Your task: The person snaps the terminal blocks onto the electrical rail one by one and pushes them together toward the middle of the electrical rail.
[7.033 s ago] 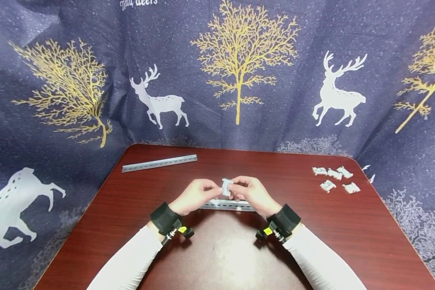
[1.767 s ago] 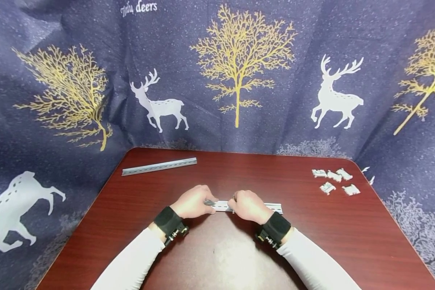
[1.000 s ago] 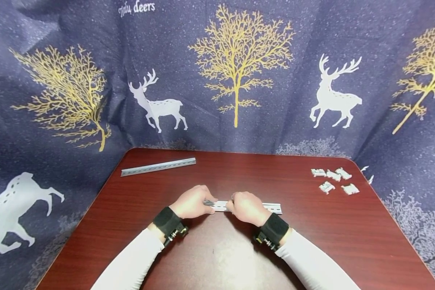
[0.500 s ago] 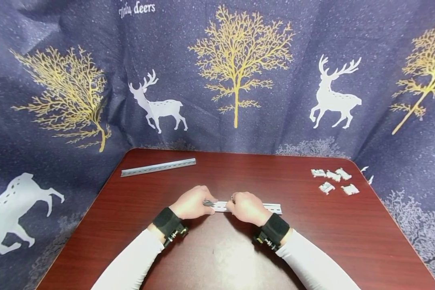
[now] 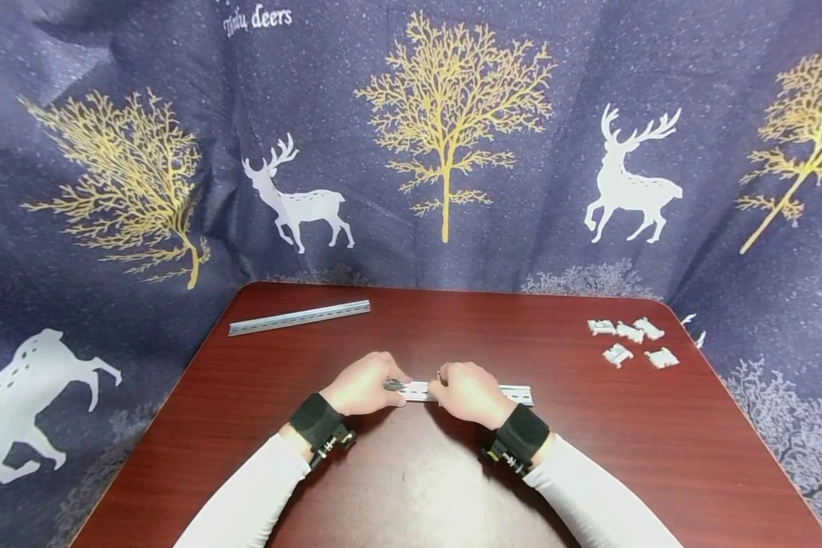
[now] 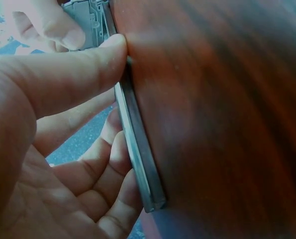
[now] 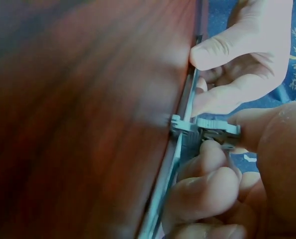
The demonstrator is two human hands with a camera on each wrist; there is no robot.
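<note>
A slotted metal DIN rail [image 5: 418, 391] lies across the middle of the table. My left hand [image 5: 370, 384] grips its left part, thumb on the near edge and fingers along the far edge, as the left wrist view shows. Farther right, my right hand [image 5: 471, 392] pinches a small grey plastic terminal block [image 7: 217, 130] between thumb and fingers. In the right wrist view the block stands upright on the rail, its foot at the rail's near edge. The left wrist view shows the block's flat side [image 6: 85, 22] just beyond my left thumb. From the head view the block is mostly hidden by the right hand.
A second DIN rail [image 5: 299, 317] lies slanted at the table's back left. Several white terminal blocks [image 5: 616, 355] are grouped at the back right. Behind the table [image 5: 411, 472] hangs a dark blue cloth [image 5: 383, 137] printed with deer and trees.
Seven seconds ago both hands held the block above the rail. Since then the block has come down onto the rail and the left hand has taken hold of the rail; lately the hands barely move.
</note>
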